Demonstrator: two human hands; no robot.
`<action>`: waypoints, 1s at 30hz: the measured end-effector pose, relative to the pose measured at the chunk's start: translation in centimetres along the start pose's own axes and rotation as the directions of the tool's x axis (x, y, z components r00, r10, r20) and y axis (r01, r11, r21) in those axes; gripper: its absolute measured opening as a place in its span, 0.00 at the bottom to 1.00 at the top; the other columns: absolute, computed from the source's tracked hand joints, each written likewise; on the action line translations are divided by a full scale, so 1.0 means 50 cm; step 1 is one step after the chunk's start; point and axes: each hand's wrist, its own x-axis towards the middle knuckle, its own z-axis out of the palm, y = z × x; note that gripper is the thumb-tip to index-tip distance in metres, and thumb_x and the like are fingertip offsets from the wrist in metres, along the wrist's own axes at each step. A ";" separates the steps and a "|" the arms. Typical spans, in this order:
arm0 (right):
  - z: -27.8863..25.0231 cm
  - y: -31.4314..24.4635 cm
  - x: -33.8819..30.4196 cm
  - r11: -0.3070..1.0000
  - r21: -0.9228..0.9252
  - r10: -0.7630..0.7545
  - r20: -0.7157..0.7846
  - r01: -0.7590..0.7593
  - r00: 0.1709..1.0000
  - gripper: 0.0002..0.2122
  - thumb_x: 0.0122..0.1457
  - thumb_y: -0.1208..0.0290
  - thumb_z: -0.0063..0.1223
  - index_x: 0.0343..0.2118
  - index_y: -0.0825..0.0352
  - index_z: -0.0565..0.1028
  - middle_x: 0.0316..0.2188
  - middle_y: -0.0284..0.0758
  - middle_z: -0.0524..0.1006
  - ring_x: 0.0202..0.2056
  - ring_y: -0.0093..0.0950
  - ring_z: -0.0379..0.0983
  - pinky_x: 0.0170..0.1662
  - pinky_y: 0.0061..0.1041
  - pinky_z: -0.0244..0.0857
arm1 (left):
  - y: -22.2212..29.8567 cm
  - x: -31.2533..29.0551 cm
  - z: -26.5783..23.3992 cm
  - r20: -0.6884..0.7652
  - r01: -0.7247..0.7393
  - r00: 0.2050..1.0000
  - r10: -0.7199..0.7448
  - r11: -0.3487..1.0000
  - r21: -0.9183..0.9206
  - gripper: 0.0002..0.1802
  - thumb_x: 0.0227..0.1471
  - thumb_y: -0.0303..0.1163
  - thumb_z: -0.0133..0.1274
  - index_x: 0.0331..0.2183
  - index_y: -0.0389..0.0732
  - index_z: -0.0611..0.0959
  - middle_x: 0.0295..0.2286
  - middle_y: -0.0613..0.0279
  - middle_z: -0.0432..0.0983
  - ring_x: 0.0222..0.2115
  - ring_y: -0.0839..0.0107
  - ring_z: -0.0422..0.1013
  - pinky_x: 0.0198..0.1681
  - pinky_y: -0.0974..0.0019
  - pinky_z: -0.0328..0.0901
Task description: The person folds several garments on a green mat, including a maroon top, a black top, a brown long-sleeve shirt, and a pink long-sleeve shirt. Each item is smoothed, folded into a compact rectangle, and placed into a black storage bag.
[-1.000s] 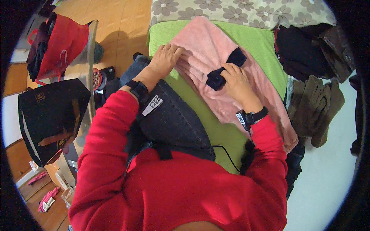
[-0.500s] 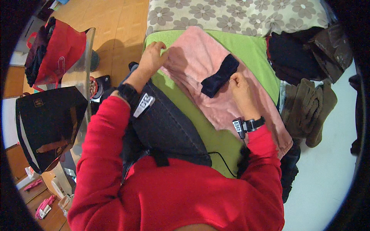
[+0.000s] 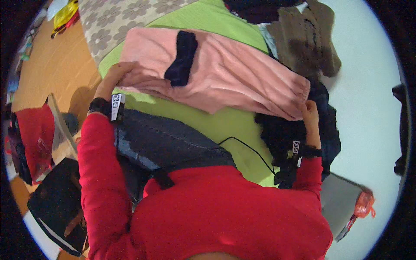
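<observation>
Pink fleece trousers [image 3: 225, 73], folded lengthwise, lie across the bed in front of me. My left hand [image 3: 118, 74] grips their near-left edge, its fingertips partly hidden by the fabric. At the other end, my right hand [image 3: 309, 116] is closed on the gathered cuff, pinching its corner. A dark navy, sock-like folded piece of cloth [image 3: 182, 58] rests on top of the pink fabric, nearer its left end. Neither hand touches the dark piece.
Beneath lies a green bed cover [image 3: 203, 123], with a flowered cloth [image 3: 117, 19] at far left. Brown folded clothing [image 3: 303, 39] and dark clothes [image 3: 320, 99] are at right. A red bag [image 3: 37, 138] and a black bag [image 3: 58, 203] stand left. A black cable [image 3: 242, 142] crosses the cover.
The view has turned to the right. My right hand has moved from beside the dark cloth to the cuff and closed on it. My left hand now grips the trousers' edge.
</observation>
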 end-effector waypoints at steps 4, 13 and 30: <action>0.004 0.088 -0.031 0.798 0.252 0.517 0.182 -0.548 0.837 0.26 0.50 0.49 0.51 0.44 0.66 0.70 0.36 0.31 0.73 0.37 0.28 0.68 0.39 0.29 0.63 | 0.026 0.026 -0.011 -0.093 0.292 0.951 -0.296 0.955 -0.061 0.21 0.47 0.40 0.54 0.40 0.35 0.79 0.34 0.62 0.76 0.31 0.77 0.70 0.34 0.72 0.65; 0.017 0.009 0.030 0.394 0.779 0.250 0.419 -0.487 0.873 0.23 0.52 0.60 0.53 0.48 0.67 0.67 0.40 0.33 0.72 0.40 0.27 0.69 0.41 0.27 0.65 | 0.084 0.056 -0.063 -0.470 0.154 0.883 0.002 0.943 0.294 0.28 0.38 0.45 0.58 0.37 0.33 0.76 0.29 0.52 0.76 0.29 0.66 0.71 0.33 0.64 0.65; 0.184 -0.015 0.161 0.882 0.407 0.066 0.392 -0.238 0.918 0.34 0.49 0.47 0.54 0.54 0.66 0.62 0.47 0.38 0.69 0.49 0.31 0.65 0.47 0.33 0.62 | 0.212 -0.057 0.206 -0.169 -0.140 0.931 0.324 0.743 0.655 0.15 0.41 0.34 0.51 0.35 0.43 0.80 0.33 0.50 0.74 0.35 0.53 0.71 0.39 0.57 0.65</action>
